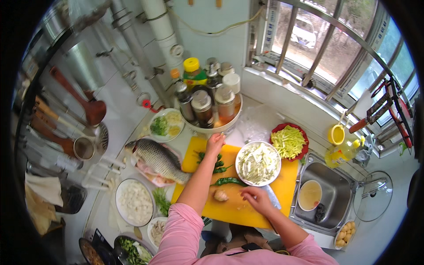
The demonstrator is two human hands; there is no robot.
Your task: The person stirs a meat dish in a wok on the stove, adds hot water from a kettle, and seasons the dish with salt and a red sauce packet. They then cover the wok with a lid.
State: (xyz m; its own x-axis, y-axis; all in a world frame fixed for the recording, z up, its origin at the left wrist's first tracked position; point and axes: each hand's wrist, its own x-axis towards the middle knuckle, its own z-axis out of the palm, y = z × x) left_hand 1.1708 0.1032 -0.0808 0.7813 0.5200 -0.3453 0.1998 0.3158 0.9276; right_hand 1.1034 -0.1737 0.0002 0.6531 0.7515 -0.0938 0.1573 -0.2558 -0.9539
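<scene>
My left hand (216, 145) reaches over the back of the yellow cutting board (218, 212), beside the round tray of seasoning bottles; its fingers are curled, and whether they hold anything is too small to tell. Above the board's front right part is my right hand (257, 199), fingers bent and apart, holding nothing visible. Left of it lies a knobbly piece of ginger (221, 195). A long green pepper (230, 181) lies behind the ginger, with several more green peppers (220, 164) further back. A knife blade (271, 197) shows partly under a white bowl of cut pale vegetable strips (259, 163).
A whole fish (157, 157) lies left of the board. Bowls of white chunks (134, 202) and chopped greens (132, 248) stand front left. The seasoning tray (212, 130) is behind; a red plate (306, 145) of yellow-green strips and the steel sink (328, 185) are at right.
</scene>
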